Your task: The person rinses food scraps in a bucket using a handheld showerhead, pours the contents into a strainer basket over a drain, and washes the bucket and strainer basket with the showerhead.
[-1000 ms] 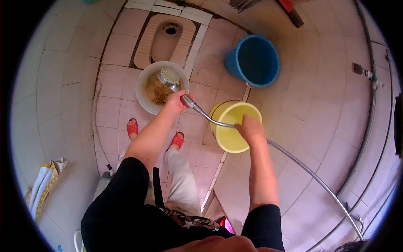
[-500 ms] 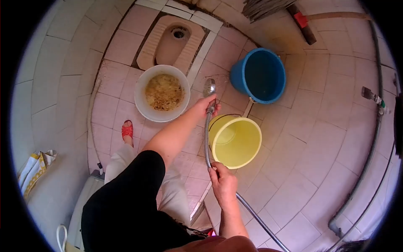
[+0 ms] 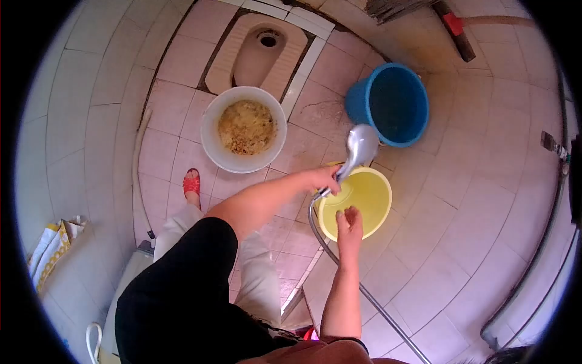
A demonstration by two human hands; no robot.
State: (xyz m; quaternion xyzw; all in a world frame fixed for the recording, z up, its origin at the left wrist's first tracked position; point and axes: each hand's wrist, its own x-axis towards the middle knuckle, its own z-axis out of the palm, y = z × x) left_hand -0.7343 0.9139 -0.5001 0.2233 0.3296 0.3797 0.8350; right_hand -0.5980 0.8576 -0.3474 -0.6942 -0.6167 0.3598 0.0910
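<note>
The shower head (image 3: 362,144) has swung rightward since the earlier frame, and the right hand (image 3: 350,225) has let go of the hose (image 3: 388,316), its fingers now loosely curled around nothing over the yellow bucket (image 3: 378,195). The left hand (image 3: 324,179) is closed around the shower head's handle, the head showing between that bucket's far rim and the blue bucket (image 3: 359,100), well right of the white basin (image 3: 209,136).

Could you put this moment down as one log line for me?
left grip: holds showerhead | right grip: seemingly nothing held, seen over yellow bucket | white tub: brownish contents | blue bucket: partly hidden by showerhead
</note>
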